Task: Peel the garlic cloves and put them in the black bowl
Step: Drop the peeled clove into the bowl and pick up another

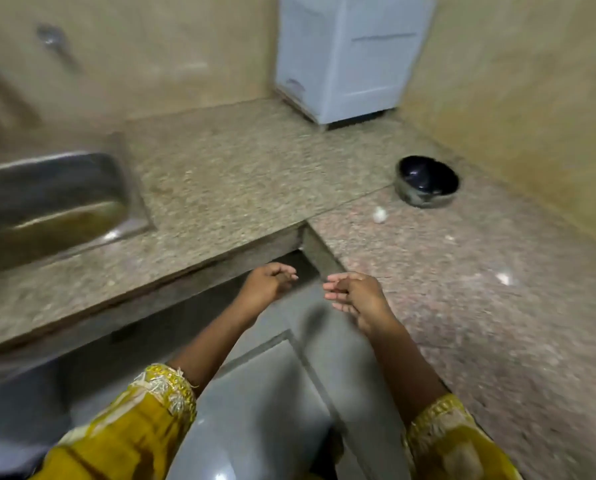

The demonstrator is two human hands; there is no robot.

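While both hands hang over the inner corner of the counter (pixel 241 174), neither holds any garlic. The left hand (pixel 268 284) has its fingers loosely curled, the tips near the thumb, with nothing seen between them. The right hand (pixel 357 297) has its fingers slack and slightly apart, pointing toward the left hand. Nothing is held there either, as far as the motion blur allows a reading.

The garlic (pixel 379 215), a small white piece, lies on the counter beyond the right fingertips, well apart from them. The black bowl (pixel 428 183) stands farther out from those fingertips, just past the garlic and not touching it. What it contains cannot be told. A pale scrap (pixel 504 279), possibly peel, lies to the right of the right fingers.

Step in hand, by judgement: the reach for a clove, before any peeling. The next move calls for the right hand to go forward over the counter edge and pinch the garlic lightly between thumb and fingertips. A small rounded piece may roll if nudged.
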